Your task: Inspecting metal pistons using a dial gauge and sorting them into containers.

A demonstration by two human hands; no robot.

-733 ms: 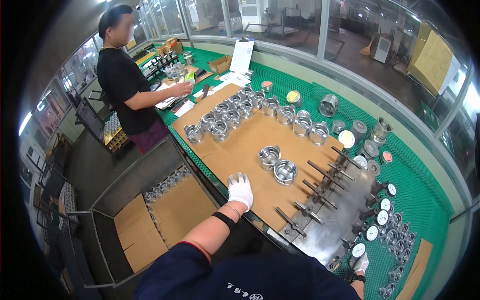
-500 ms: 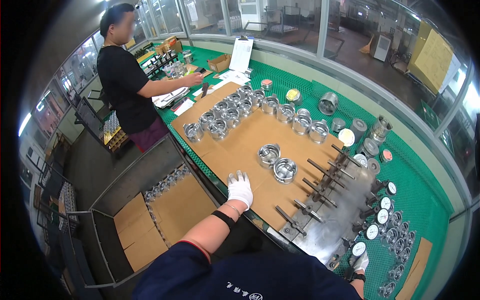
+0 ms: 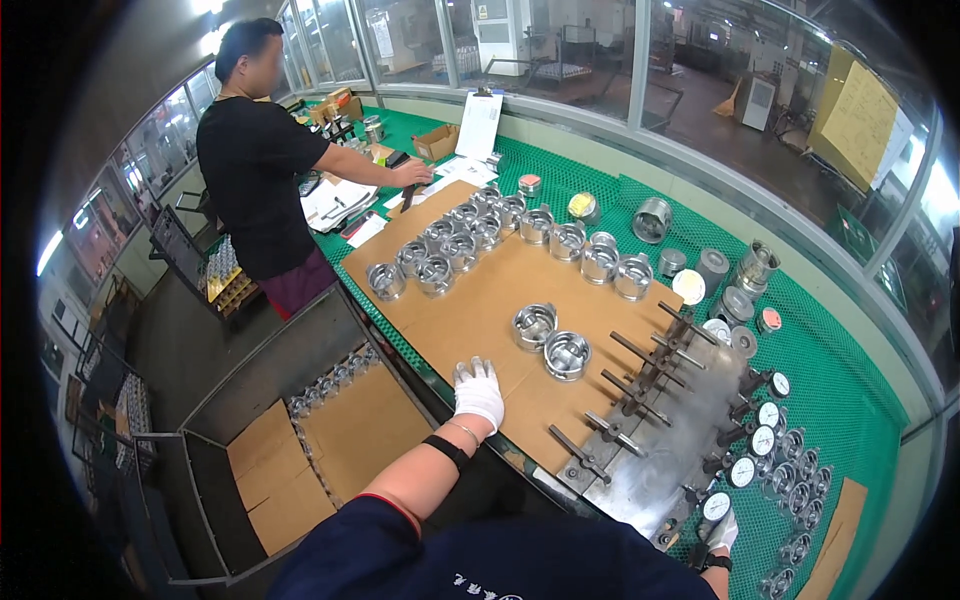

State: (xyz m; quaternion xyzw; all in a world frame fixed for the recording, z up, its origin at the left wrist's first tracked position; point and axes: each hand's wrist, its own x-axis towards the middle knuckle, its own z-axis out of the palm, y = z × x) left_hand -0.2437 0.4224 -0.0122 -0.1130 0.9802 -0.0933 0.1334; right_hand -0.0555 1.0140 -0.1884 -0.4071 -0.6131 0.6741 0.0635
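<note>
My left hand (image 3: 478, 393), in a white glove, rests with its fingers spread on the near edge of a brown cardboard sheet (image 3: 440, 335); it holds nothing. Two shiny metal pistons (image 3: 567, 356) stand just beyond it to the right. My right hand (image 3: 722, 532), also gloved, is at the lower right beside the nearest dial gauge (image 3: 715, 506). Its fingers are small and partly hidden, so its grip does not show. Several such gauges line the right side of a steel plate (image 3: 668, 465), with metal rods (image 3: 578, 452) mounted along the left side.
More pistons (image 3: 435, 275) stand in rows on the cardboard, and others (image 3: 798, 495) sit right of the gauges on green matting (image 3: 840, 400). Across the bench at left, a co-worker (image 3: 260, 170) reaches over papers. A cart with cardboard (image 3: 365, 430) stands at the bench's left side.
The co-worker's outstretched hand has moved right over the bench. The view has shifted slightly. My left hand stays on the cardboard and my right stays by the gauge.
</note>
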